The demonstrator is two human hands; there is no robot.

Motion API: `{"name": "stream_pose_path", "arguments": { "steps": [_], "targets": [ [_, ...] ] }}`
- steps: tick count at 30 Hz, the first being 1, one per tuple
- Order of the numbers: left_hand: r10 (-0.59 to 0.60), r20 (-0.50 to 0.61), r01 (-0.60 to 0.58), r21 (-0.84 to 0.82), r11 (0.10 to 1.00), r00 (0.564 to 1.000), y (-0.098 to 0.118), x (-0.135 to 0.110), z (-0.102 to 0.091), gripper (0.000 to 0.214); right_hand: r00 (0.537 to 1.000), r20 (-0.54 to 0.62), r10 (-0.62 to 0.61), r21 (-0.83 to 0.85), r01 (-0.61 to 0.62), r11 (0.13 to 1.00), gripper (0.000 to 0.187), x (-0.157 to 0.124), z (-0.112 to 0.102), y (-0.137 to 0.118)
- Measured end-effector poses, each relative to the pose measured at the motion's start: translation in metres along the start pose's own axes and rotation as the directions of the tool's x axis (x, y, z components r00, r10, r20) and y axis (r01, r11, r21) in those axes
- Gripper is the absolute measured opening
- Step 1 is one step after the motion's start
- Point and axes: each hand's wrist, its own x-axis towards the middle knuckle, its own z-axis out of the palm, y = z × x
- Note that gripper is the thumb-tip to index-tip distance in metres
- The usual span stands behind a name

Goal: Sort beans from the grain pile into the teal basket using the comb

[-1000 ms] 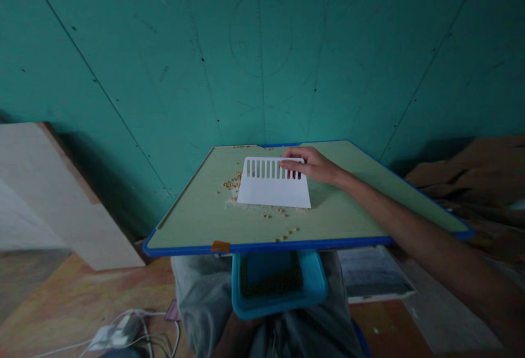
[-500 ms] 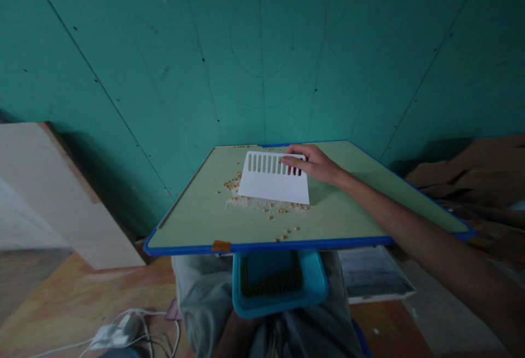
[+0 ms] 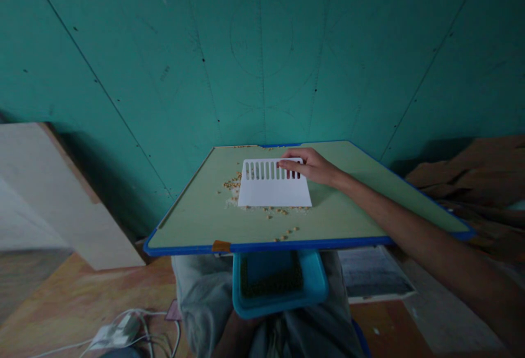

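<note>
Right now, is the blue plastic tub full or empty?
Partly filled: dark green grains lie inside the blue plastic tub, with bare blue surface showing beside them.

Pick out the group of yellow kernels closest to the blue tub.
The slanting row of kernels by the table's near edge; every other group lies farther back, near the white scraper or by the far edge.

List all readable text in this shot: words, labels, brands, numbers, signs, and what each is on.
No text can be read.
Wall: faint marks, some possibly lettering, too faint to read.
Power strip: too small and blurred to tell if it is marked.
Scraper: no lettering shows on the visible face.
Tub: none shows.
Table: none shows.
</note>
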Motion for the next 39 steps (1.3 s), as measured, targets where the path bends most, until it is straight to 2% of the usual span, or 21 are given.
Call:
{"name": "stream_pose_path", "arguments": {
  "steps": [4, 11, 16, 28, 32, 35, 39],
  "targets": [
    [-0.011, -0.009, 0.01, -0.021, 1.0, 1.0, -0.001, 0.004, 0.0, 0.034, 1.0, 0.011, -0.001, 0.009, 0.001, 1.0, 0.033, 0.0, 0.001, 0.0],
    [-0.012, 0.005, 0.011, 0.011, 1.0, 1.0, 0.001, -0.032, -0.003, 0.031, 1.0, 0.002, -0.005, 0.022, 0.005, 1.0, 0.033, 0.0, 0.002, -0.001],
    [-0.001, 0.009, 0.001, 0.024, 1.0, 1.0, 0.006, -0.04, 0.0, 0.031, 1.0, 0.019, 0.011, 0.035, -0.012, 0.999, 0.034, 0.0, 0.005, 0.0],
    [-0.009, 0.0, 0.009, 0.028, 1.0, 1.0, 0.006, -0.038, -0.001, 0.032, 0.999, 0.039, 0.005, 0.073, -0.008, 0.997, 0.034, 0.001, 0.009, 0.001],
    [-0.016, -0.004, 0.016, 0.02, 1.0, 1.0, 0.002, -0.036, -0.004, 0.032, 1.0, 0.008, 0.016, 0.1, -0.017, 0.995, 0.034, 0.001, 0.01, 0.002],
    [-0.028, -0.007, 0.029, 0.007, 1.0, 1.0, -0.003, -0.029, -0.005, 0.032, 1.0, -0.018, 0.024, 0.106, -0.022, 0.994, 0.033, 0.001, 0.011, 0.002],
    [-0.049, -0.012, 0.049, -0.03, 0.998, 0.999, -0.01, -0.007, -0.004, 0.037, 1.0, -0.002, 0.027, 0.093, -0.027, 0.995, 0.034, 0.002, 0.012, 0.004]
  ]
}}
